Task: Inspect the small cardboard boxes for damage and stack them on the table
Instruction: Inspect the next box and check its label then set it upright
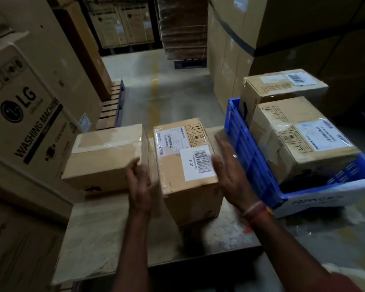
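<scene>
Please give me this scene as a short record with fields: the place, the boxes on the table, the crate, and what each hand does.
place: warehouse aisle, large cartons around
table: two small boxes side by side
left box: taped, plain top
middle box: barcode labels on top
blue crate: at right, holds two more boxes
left hand: fingers touch left box
right hand: open, beside middle box; contact unclear

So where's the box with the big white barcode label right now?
In the head view, the box with the barcode label stands mid-table between the person's left hand and right hand, with a plain box on its left and the blue crate on its right.
</scene>
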Available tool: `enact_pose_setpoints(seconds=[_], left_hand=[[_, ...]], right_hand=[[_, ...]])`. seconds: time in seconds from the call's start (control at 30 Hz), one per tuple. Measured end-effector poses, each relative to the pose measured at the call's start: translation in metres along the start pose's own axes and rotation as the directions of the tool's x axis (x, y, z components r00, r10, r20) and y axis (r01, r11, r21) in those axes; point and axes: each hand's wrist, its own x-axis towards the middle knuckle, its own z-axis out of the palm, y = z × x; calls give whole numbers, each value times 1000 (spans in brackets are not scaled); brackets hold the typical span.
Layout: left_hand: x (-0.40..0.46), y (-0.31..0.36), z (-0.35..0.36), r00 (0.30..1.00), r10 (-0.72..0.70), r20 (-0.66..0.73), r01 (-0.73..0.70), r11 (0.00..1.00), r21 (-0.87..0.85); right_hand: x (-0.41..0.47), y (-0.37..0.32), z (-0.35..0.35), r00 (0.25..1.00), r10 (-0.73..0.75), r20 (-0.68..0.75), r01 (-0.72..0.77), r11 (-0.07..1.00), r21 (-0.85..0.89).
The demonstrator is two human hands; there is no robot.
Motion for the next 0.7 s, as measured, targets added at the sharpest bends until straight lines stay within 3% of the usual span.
enact_pose_setpoints(seconds=[0.1,0.2,0.37,0.57,0.7], left_hand=[[42,31,16,975,162,150,-201,935,292],[43,26,40,946,167,277,-302,763,571],[29,10,50,963,77,257,-248,624,741],[31,20,52,938,35,344,-314,504,805],[40,31,58,948,29,316,-299,419,857]], right_hand=[[37,-14,11,971,13,239,104,877,-469],[42,-11,27,935,92,342,174,723,-669],[42,-5,29,935,74,347,190,720,-667],[54,-18,21,895,139,423,187,744,-642],[83,-23,17,940,45,338,188,758,-624]])
